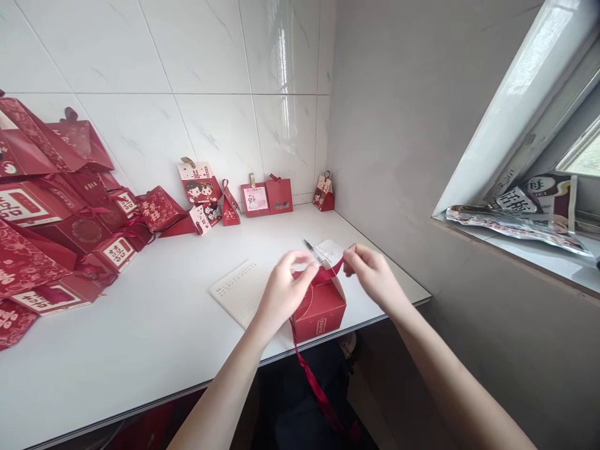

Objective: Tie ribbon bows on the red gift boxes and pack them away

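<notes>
A red gift box (pixel 323 309) with a gold-outlined label stands at the table's front edge. Across its top runs a dark red ribbon (pixel 329 272), and a long tail of it hangs past the table edge from the box's left side. My right hand (pixel 368 272) pinches the ribbon just right of the box top. Curled over the box's upper left is my left hand (pixel 290 284), slightly blurred, its thumb and fingers closed around part of the ribbon. The exact grip there is partly hidden.
A lined notebook (pixel 239 287) lies left of the box; a pen (pixel 312 250) and a small paper (pixel 329 250) lie behind it. Many red gift boxes (pixel 70 231) are piled at left, with several small ones along the wall. Food packets (pixel 525 219) rest on the windowsill.
</notes>
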Available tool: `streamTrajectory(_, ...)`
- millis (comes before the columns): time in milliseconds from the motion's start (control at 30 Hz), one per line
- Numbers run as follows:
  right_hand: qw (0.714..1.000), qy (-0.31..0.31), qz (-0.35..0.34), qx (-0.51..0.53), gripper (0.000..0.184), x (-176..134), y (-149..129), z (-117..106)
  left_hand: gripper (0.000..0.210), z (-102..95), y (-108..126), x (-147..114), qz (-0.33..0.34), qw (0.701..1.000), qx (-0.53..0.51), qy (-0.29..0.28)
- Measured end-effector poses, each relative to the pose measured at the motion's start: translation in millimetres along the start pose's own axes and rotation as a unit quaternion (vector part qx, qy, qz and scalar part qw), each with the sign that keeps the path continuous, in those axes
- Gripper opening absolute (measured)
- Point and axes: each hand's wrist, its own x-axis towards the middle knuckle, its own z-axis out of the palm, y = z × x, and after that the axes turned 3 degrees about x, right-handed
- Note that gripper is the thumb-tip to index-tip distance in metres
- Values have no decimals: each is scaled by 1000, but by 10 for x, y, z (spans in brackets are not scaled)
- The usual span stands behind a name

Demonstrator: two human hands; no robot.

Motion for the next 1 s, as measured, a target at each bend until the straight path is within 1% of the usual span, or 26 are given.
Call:
streamTrajectory(67,997,28,-31,64,30,89,-104,-75,29,-37,-99,-86,9,995,-6,96)
streamTrajectory(100,994,35,-45,91,28,131,-168,-113,33,-49,-166,-150,-3,993,-5,121)
streamTrajectory(133,991,38,-58,114,27,169,-237,-149,38,-57,-237,-224,-24,992,-4,125)
streamTrajectory(167,988,38,-69,130,26,202,-308,-181,43,-63,-306,-302,-52,992,4,114)
streamTrajectory(200,986,36,-80,141,26,229,-377,-209,48,-69,-366,-379,-83,992,13,91)
streamTrajectory(233,984,34,-91,147,25,251,-441,-231,51,-78,-411,-449,-112,992,18,59)
streamTrajectory(300,982,34,-111,151,25,282,-551,-260,48,-106,-451,-553,-150,989,16,-12)
streamTrajectory(367,979,35,-132,150,26,302,-634,-270,42,-144,-437,-595,-158,985,0,-69)
streamTrajectory(433,977,36,-150,149,28,317,-697,-268,41,-177,-409,-586,-151,982,-15,-108)
streamTrajectory(500,976,36,-157,143,28,327,-750,-263,41,-194,-390,-548,-140,982,-33,-124)
streamTrajectory(533,977,37,-158,139,29,331,-775,-260,40,-198,-384,-525,-134,982,-44,-123)
streamTrajectory(633,978,37,-162,128,29,341,-842,-264,36,-213,-366,-464,-128,982,-101,-92)
streamTrajectory(667,977,37,-166,128,29,347,-862,-269,35,-228,-357,-450,-133,978,-128,-92)
streamTrajectory(700,976,39,-170,131,28,354,-880,-277,34,-251,-347,-439,-141,973,-153,-100)
streamTrajectory(767,973,50,-177,141,27,378,-914,-302,36,-322,-328,-427,-157,961,-176,-142)
streamTrajectory(833,970,69,-177,153,26,413,-941,-337,37,-422,-316,-421,-172,954,-158,-187)
streamTrajectory(867,969,78,-175,158,27,432,-952,-359,37,-480,-313,-418,-178,953,-140,-200)
streamTrajectory(933,966,93,-175,165,28,470,-968,-408,37,-604,-312,-410,-185,955,-111,-205)
streamTrajectory(1000,963,102,-180,171,29,499,-978,-461,38,-735,-308,-398,-191,958,-106,-185)
